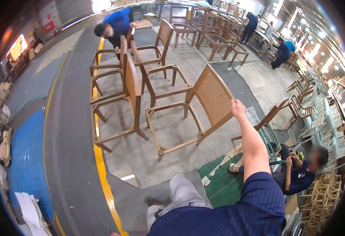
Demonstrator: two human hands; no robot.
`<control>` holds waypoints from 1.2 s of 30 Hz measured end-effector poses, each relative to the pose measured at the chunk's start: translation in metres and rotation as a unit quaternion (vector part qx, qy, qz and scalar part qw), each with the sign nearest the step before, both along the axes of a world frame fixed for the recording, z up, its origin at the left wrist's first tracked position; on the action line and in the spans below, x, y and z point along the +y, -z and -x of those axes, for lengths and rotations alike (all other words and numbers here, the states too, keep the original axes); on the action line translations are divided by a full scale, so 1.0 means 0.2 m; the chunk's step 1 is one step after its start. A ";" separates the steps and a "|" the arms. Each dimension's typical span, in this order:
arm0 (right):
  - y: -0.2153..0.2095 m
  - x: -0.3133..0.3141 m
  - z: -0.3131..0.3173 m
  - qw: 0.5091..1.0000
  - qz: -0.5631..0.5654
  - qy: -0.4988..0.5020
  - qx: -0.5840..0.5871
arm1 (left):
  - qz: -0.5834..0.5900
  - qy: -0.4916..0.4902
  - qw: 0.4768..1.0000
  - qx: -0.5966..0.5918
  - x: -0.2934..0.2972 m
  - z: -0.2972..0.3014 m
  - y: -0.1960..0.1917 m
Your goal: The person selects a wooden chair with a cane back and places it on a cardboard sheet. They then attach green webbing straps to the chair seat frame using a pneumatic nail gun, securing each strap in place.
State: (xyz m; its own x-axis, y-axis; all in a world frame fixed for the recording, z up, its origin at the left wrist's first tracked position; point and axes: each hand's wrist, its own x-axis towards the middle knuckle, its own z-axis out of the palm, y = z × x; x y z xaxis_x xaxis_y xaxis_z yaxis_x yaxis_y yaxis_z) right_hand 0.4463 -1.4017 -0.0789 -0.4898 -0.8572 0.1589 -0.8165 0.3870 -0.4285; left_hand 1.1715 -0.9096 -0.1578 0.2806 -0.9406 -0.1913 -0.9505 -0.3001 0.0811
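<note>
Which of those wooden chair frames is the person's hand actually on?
The right hand grips the cane-backed chair frame nearest the wearer; the other frames stand farther off, untouched by it.

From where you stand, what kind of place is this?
Probably a furniture workshop or factory floor: unfinished wooden chair frames stand in rows, more chairs are stacked at the side, and the right hand grips one cane-backed frame.

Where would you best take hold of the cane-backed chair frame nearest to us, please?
Probably by the top rail of the cane-backed chair frame, coming from behind the backrest, where the right hand already rests on its upper corner. The rail is a bare wooden edge facing the person; the woven panel looks easier to damage.
</note>
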 end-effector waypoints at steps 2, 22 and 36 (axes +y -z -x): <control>-0.04 -0.14 0.17 0.998 0.002 0.051 0.038 | 0.084 -0.440 0.783 0.431 -0.43 -0.04 0.00; 0.20 -0.75 0.81 0.976 -0.174 0.118 0.063 | -0.259 -0.274 0.783 0.494 -2.23 1.36 0.22; 0.13 -0.76 -0.08 0.935 -0.200 0.248 0.154 | -0.198 -0.548 0.652 0.485 -1.55 0.12 0.08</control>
State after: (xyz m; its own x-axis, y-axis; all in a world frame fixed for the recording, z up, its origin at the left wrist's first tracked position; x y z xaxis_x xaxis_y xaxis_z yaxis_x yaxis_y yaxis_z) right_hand 0.4622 -1.5546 -0.1047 -0.8273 -0.5571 0.0720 -0.5542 0.8304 0.0575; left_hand 1.1481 -1.2199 -0.1735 0.3092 -0.1007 -0.9456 0.2924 -0.9361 0.1954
